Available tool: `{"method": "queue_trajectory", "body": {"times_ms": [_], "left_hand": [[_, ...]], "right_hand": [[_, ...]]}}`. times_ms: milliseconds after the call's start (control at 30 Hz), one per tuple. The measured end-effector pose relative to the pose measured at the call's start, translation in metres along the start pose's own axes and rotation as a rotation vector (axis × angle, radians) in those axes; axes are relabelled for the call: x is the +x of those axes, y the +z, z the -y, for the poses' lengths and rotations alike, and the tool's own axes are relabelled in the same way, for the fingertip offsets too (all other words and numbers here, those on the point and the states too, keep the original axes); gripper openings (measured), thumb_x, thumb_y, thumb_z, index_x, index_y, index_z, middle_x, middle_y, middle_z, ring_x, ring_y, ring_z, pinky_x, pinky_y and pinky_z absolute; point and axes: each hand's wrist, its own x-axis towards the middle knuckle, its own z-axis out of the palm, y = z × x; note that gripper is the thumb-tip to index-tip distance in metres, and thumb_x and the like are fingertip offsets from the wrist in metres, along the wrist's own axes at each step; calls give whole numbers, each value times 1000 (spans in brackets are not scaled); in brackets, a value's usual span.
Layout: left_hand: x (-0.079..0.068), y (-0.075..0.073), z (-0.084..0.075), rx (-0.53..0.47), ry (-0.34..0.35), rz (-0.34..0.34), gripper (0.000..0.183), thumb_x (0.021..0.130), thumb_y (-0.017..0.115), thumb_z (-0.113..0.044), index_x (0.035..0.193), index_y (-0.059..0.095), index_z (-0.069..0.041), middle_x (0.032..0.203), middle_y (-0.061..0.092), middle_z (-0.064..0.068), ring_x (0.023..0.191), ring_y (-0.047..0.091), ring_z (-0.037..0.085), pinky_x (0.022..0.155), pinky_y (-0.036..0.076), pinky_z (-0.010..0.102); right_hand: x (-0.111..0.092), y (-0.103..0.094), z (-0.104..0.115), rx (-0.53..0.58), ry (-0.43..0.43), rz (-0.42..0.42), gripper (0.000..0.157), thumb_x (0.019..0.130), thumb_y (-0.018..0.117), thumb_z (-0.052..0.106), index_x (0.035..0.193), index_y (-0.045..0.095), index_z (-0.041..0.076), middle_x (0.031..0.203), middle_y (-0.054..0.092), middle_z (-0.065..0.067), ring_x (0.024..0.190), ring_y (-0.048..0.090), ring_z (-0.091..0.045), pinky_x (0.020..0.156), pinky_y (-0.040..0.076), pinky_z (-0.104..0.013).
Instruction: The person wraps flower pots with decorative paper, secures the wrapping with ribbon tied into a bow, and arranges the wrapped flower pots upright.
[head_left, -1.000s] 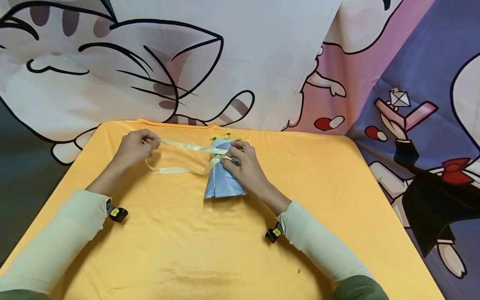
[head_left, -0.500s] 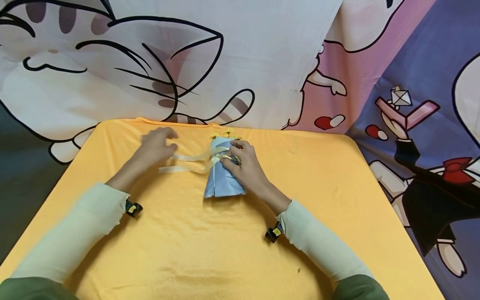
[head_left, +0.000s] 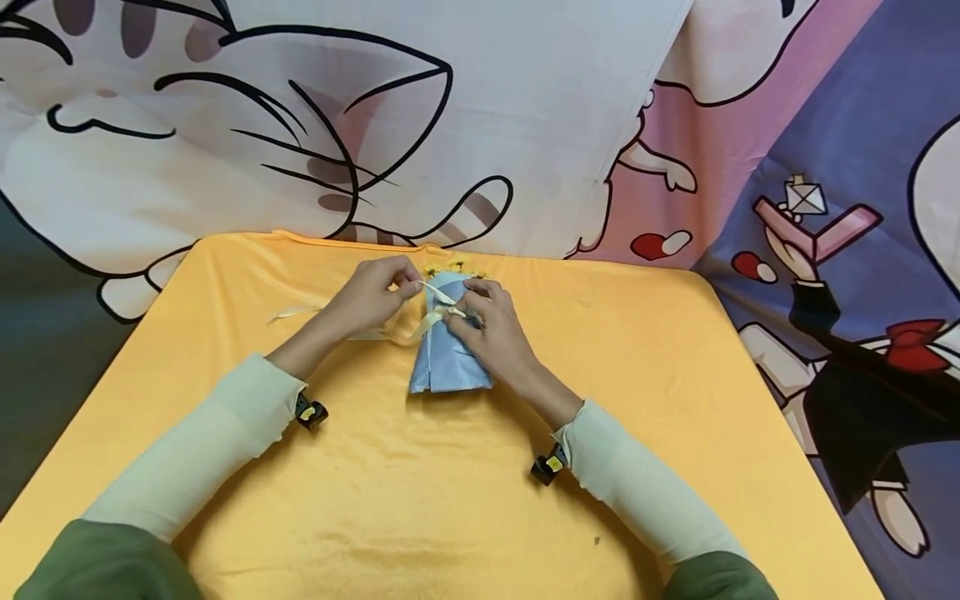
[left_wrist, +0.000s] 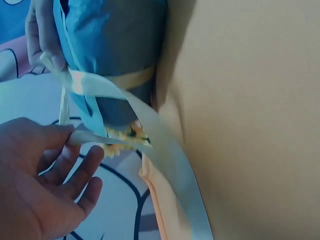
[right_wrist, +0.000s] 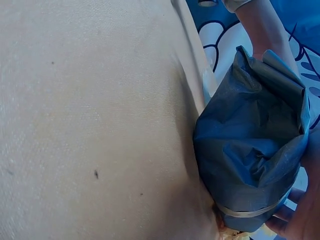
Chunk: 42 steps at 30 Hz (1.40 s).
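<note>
A small bouquet in blue wrapping paper (head_left: 452, 362) lies on the table, its yellow flowers (head_left: 455, 267) toward the back edge. Pale yellow ribbon (left_wrist: 182, 175) circles the paper below the flowers, with a loose tail trailing left. My left hand (head_left: 375, 293) pinches one ribbon strand between thumb and index finger, just left of the bouquet; its other fingers are loosely bent in the left wrist view. At the bouquet's right side, my right hand (head_left: 491, 325) pinches the ribbon where it crosses the paper. In the right wrist view the paper's crumpled end hides part of that hand.
A yellow cloth (head_left: 420, 492) covers the table. Behind it hangs a printed backdrop (head_left: 540, 125) with cartoon figures, close to the table's back edge. Small dark cameras (head_left: 311, 412) sit at both wrists.
My left hand let go of the ribbon stretched out at the left, moved right toward the bouquet and now pinches a strand close to it. My right hand stayed in place.
</note>
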Motion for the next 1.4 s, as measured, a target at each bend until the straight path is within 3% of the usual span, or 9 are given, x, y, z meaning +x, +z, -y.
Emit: {"method": "queue_trajectory", "body": {"times_ms": [167,333,433,533,667,800,1067,1267,1400], "left_hand": [[-6,-6,4,-11,-32,-115,18,116,65,-17,115,76,-3,103,75,17,88,62,28,81,48,39],[-11,-7,3,-30,-79,-138,20,117,62,-19,116,73,-3,94,73,16,73,70,28,67,51,36],[-15,-12,-1,-5,-146,-52,24,118,59,-27,119,71,-5,80,69,13,56,63,24,62,50,36],[-21,-21,-7,41,-223,108,32,120,57,-33,117,71,-5,72,69,10,47,57,19,57,50,35],[-29,-30,-20,55,-269,310,37,120,57,-31,111,74,0,83,73,12,52,65,22,54,52,33],[-39,-29,-38,-27,-258,433,33,118,58,-27,110,75,0,88,75,14,60,72,23,56,59,33],[-51,1,-79,-142,-57,504,25,115,66,-24,99,75,-7,78,67,2,64,65,16,61,53,27],[-58,33,-101,-287,-81,571,28,117,63,-24,97,74,-7,78,67,2,74,75,19,68,59,31],[-60,67,-100,-232,-15,580,36,117,59,-25,82,66,-16,73,62,-4,62,59,10,61,48,27]], "right_hand": [[-1,0,0,4,1,-23,17,110,75,28,103,76,12,163,57,-19,157,47,-41,126,45,-64],[-1,1,0,15,5,-21,18,110,74,29,104,75,12,164,56,-18,157,46,-40,127,44,-64],[-1,3,1,17,8,-9,19,111,73,30,103,75,13,165,54,-18,159,45,-40,127,44,-65],[-1,4,1,16,13,3,19,111,72,31,102,73,13,166,53,-18,160,43,-41,127,44,-65],[0,3,3,12,19,18,20,111,72,31,104,71,12,166,52,-19,160,43,-42,126,45,-65],[1,1,5,1,24,27,20,111,72,30,103,70,11,165,53,-20,159,44,-42,126,46,-64],[8,-12,6,-58,-10,66,18,110,75,22,97,72,10,154,59,-22,154,53,-39,124,49,-60],[19,-22,8,-101,-87,126,19,109,75,14,91,73,6,139,69,-25,147,57,-40,118,55,-59],[25,-27,12,-121,-107,175,19,108,72,10,90,72,6,135,71,-24,144,57,-40,119,53,-58]]}}
